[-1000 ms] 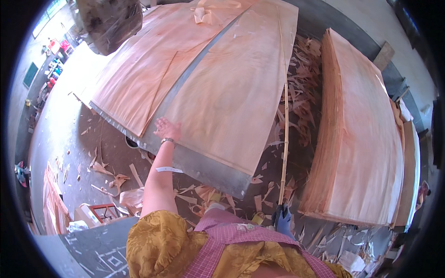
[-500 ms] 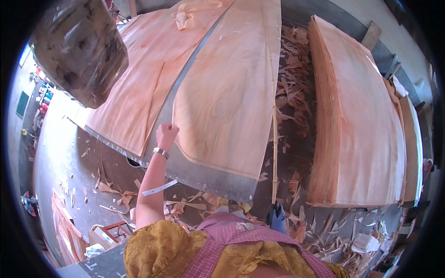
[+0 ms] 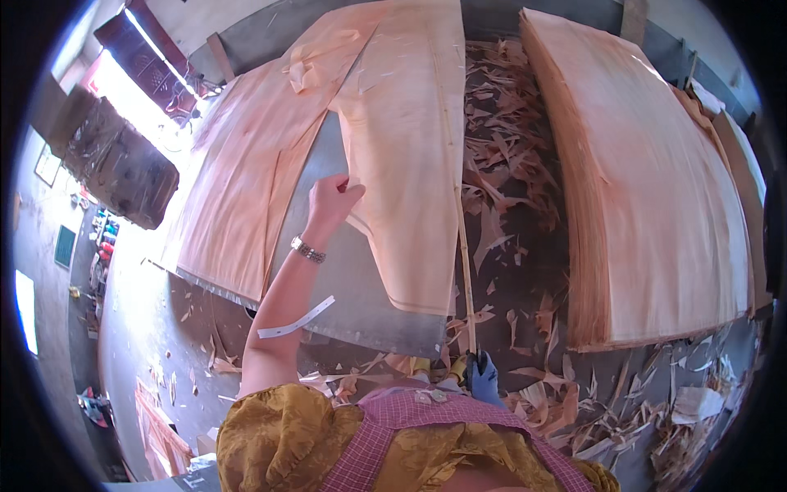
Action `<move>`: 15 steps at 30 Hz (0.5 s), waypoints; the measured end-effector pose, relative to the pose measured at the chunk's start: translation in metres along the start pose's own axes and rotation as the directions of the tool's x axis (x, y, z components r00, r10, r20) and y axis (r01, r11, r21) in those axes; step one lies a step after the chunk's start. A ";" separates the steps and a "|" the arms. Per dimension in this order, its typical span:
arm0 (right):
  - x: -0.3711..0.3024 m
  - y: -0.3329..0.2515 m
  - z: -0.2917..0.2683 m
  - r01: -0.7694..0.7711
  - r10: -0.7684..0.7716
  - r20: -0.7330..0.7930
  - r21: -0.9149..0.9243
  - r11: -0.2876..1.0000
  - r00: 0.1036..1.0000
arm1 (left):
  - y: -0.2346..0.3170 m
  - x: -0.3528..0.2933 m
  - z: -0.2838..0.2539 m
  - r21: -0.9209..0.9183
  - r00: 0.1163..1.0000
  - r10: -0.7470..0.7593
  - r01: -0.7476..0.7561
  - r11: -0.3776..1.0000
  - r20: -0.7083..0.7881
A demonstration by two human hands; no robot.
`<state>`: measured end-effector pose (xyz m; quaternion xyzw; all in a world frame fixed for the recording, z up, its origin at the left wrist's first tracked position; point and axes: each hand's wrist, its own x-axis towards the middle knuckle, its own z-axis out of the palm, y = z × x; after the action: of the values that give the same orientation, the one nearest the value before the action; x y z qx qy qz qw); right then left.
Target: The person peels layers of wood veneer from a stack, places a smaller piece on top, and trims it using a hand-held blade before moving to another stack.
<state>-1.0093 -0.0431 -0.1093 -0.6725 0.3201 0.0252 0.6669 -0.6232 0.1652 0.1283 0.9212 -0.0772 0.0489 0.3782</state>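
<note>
My left hand (image 3: pixel 332 201), bare and with a metal-band watch on its wrist, pinches the left edge of a thin wood veneer sheet (image 3: pixel 414 180). That edge is lifted and folded inward, baring the grey tabletop (image 3: pixel 316 234) below. My right hand (image 3: pixel 484 377), in a blue and dark glove, is closed around the near end of a long thin stick (image 3: pixel 462 254). The stick runs away from me along the sheet's right edge. To the left lies another pinkish veneer sheet (image 3: pixel 234 193), with a loose curled strip (image 3: pixel 305 75) on its far part.
A tall stack of veneer sheets (image 3: pixel 656 197) stands on the right. Between it and the table, veneer scraps (image 3: pixel 504 135) cover the floor, and more lie near my feet. A brown block-shaped object (image 3: pixel 119 160) hangs at upper left. A white strip (image 3: pixel 297 320) shows by my left forearm.
My left hand has moved farther away and to the right, drawing the sheet's left edge with it. More grey tabletop shows between the two sheets. The whole view has shifted.
</note>
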 end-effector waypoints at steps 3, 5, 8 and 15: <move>0.019 0.053 -0.002 0.134 -0.140 -0.037 -0.117 0.984 0.990 | 0.035 0.002 0.024 -0.053 0.999 0.040 -0.039 0.998 0.015; 0.031 0.073 0.000 0.170 -0.177 -0.040 -0.147 0.974 0.983 | 0.058 0.001 0.039 -0.044 0.996 0.071 -0.069 0.997 0.053; 0.035 0.083 0.003 0.092 -0.096 -0.016 -0.169 0.981 0.995 | 0.095 -0.003 0.065 -0.009 0.981 0.175 -0.175 0.985 0.082; 0.030 0.032 0.002 0.203 -0.218 -0.042 -0.229 0.952 0.975 | 0.148 -0.011 0.181 -0.022 0.901 0.397 -0.400 0.916 0.173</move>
<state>-0.9996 -0.0498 -0.1512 -0.7738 0.2639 -0.0327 0.5750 -0.6543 -0.0651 0.0999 0.8893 -0.2961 0.0454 0.3456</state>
